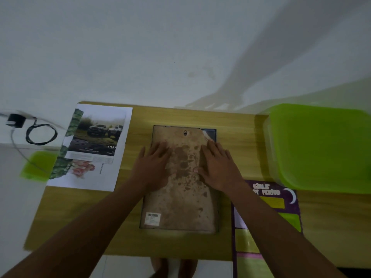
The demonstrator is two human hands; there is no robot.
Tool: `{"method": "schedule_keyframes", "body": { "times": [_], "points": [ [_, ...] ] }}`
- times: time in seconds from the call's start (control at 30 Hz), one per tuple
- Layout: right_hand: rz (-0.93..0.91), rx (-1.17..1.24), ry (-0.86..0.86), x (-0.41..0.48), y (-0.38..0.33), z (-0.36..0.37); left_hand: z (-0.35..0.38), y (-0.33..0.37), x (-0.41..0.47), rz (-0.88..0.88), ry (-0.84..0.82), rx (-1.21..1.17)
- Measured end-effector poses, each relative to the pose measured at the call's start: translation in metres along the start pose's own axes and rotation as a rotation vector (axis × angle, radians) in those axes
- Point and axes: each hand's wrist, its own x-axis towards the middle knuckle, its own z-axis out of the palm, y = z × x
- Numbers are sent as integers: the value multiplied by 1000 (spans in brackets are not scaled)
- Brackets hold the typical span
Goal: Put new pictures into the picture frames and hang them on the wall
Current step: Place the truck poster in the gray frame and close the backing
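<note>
pale wood-grain table (124, 237) ran smooth and flat under everything. nearest on it lay the picture frame (178, 209), face down, a thin dark rectangle around a blotchy, stained brown backing board (186, 157) with a white barcode sticker (153, 218) at its near left corner. both hands rested on the board's farther half. the left hand (154, 165) lay flat on the left side, fingers straight and slightly spread, gripping nothing. the right hand (218, 167) lay flat on the right side, fingers stretched toward the far right corner, where a dark strip showed beside the board. a small metal hanger (185, 133) sat just beyond the fingertips. a purple poster (289, 199) lay just right of the frame, printed pictures (96, 141) to its left. a translucent green plastic box (321, 147) with rounded corners stood far right. behind rose a plain white wall (140, 47).
</note>
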Motion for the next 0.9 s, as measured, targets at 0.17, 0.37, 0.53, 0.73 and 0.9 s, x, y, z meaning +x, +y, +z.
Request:
{"method": "schedule_keyframes", "body": {
  "times": [0.17, 0.37, 0.53, 0.73, 0.9],
  "points": [
    [238, 121, 15, -30, -3, 3, 3, 9, -33, -206, 171, -139],
    [386, 476, -109, -37, -12, 9, 8, 19, -39, -513, 145, -492],
    [422, 806, -16, -42, -10, 9, -1, 16, -46, -502, 140, -876],
    [391, 1092, 159, -60, -19, -24, -30, 16, -76, -473, 165, -1362],
    [367, 1110, 242, -75, -37, -50, -60, 17, -99, -255, 124, -1546]
  ]
}}
